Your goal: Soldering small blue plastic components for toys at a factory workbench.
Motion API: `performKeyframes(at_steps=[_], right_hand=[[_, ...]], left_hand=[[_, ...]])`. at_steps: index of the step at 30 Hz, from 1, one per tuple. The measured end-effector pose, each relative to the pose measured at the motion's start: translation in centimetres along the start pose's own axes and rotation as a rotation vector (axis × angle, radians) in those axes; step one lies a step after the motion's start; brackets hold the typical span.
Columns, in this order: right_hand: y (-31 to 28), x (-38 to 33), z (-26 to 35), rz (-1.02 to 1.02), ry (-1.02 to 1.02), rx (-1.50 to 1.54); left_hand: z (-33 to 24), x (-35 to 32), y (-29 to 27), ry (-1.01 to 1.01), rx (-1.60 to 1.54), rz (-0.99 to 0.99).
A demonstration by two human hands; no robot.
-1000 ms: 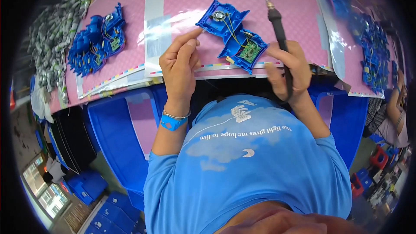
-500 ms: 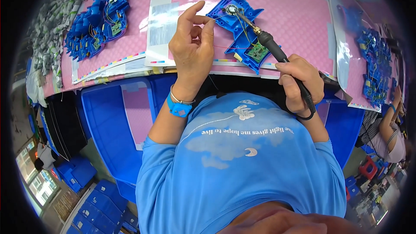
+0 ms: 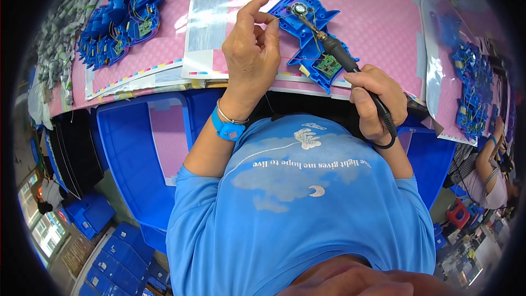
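Note:
A blue plastic shell [image 3: 311,50] lies open side up on the pink table, with a small round speaker [image 3: 299,9] at its far end and a green circuit board [image 3: 329,66] at the near end. My right hand [image 3: 380,98] grips a black-handled soldering iron [image 3: 338,52]; its metal tip reaches the edge of the speaker. To the left of the shell, my left hand [image 3: 249,53] has thumb and index finger pinched together beside the speaker, on a thin wire that is barely visible. The other fingers of that hand are curled or raised.
More blue shells with boards and wires [image 3: 121,24] lie at the left, beside a heap of grey bundled parts [image 3: 60,38]. Another pile of blue shells [image 3: 471,90] is at the right. Blue bins [image 3: 129,159] stand below the table's edge. Another person's arm [image 3: 489,151] shows far right.
My left hand has shifted slightly right, closer to the shell. The soldering iron's tip stays at the speaker. In the picture, the shell sits slightly farther right and up.

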State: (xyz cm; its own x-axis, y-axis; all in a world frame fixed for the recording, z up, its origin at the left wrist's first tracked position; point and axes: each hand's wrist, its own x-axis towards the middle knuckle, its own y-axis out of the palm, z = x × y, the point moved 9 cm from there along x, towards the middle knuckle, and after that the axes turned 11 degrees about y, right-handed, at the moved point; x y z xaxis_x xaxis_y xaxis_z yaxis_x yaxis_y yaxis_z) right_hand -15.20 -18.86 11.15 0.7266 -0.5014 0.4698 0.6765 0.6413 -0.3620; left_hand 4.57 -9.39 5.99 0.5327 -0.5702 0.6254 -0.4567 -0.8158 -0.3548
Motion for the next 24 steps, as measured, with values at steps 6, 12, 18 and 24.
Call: performKeyframes(at_steps=[6,12,18,24], right_hand=[[0.2,0.2,0.1,0.009,0.002,-0.009],[-0.7,0.1,0.6,-0.035,-0.063,0.006],[-0.7,0.6,0.6,-0.003,-0.019,0.042],[0.4,1.3,-0.2,0.045,0.05,0.052]], left_hand=[[-0.3,0.2,0.2,0.017,0.01,0.013],[-0.2,0.5,-0.6,0.011,-0.01,-0.032],[-0.2,0.4,-1.8,0.01,0.034,-0.025],[-0.3,0.3,-1.4,0.014,0.085,0.021]])
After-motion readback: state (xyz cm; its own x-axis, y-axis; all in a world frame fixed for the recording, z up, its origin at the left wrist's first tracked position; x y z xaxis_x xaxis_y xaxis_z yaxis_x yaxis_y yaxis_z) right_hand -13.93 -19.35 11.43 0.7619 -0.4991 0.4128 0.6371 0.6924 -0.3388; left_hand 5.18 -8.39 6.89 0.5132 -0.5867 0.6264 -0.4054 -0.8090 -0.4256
